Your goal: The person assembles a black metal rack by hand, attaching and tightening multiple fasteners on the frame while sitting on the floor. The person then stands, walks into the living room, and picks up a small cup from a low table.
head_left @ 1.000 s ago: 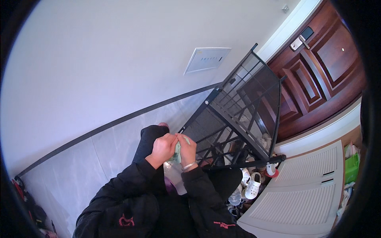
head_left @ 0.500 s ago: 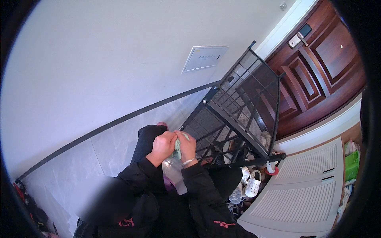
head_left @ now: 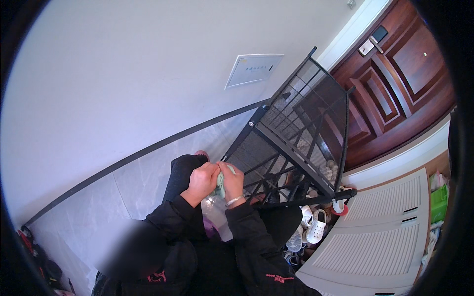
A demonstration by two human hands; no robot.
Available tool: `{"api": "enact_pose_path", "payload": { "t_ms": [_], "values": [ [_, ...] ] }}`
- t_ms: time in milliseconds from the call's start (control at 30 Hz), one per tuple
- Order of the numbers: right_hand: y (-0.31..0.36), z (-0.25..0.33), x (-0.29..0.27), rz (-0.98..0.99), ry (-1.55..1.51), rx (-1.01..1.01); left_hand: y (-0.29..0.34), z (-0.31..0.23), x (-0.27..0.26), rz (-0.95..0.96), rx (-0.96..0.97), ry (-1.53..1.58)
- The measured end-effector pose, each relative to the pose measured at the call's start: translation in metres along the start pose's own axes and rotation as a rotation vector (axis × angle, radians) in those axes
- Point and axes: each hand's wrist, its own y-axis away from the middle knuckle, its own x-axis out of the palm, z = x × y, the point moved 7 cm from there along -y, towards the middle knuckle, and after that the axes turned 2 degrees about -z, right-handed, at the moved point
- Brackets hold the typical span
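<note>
In front of my lap, my left hand [head_left: 202, 179] and my right hand [head_left: 232, 179] meet with fingers closed at the same spot. A light green, crumpled piece of cloth [head_left: 220, 183] is pinched between them; most of it is hidden by the fingers. Just beneath sits a clear plastic thing [head_left: 213, 207], perhaps a bag or tub, with a purple part [head_left: 211, 228] near my lap. Close beyond my right hand stands a black metal rack [head_left: 291, 153] with mesh panels, appearing tilted in the view.
White clogs [head_left: 315, 228] and other shoes lie beside the rack's lower end. A louvred white cabinet [head_left: 370, 237] stands at the right, near a green bin [head_left: 438, 203]. A brown wooden door [head_left: 395, 84] is at the far right. The pale wall [head_left: 123, 74] rises at the left.
My hands keep nearly the same hold on the green cloth. The view has shifted very slightly; nothing else has visibly moved.
</note>
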Motion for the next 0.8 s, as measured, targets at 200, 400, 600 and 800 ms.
{"api": "enact_pose_path", "payload": {
  "t_ms": [200,400,600,800],
  "values": [
    [-0.002,-0.003,0.001,0.017,-0.018,-0.018,-0.001,0.0,0.001,-0.013,0.008,-0.025],
    [-0.005,-0.006,0.0,0.01,-0.008,-0.002,-0.001,0.0,0.002,0.011,-0.02,-0.069],
    [-0.009,0.001,-0.001,-0.068,0.273,-0.077,-0.005,-0.006,-0.001,0.002,0.086,-0.184],
    [-0.011,0.009,-0.001,-0.073,0.427,-0.12,-0.009,-0.013,-0.003,0.02,0.161,-0.226]
  ]
}}
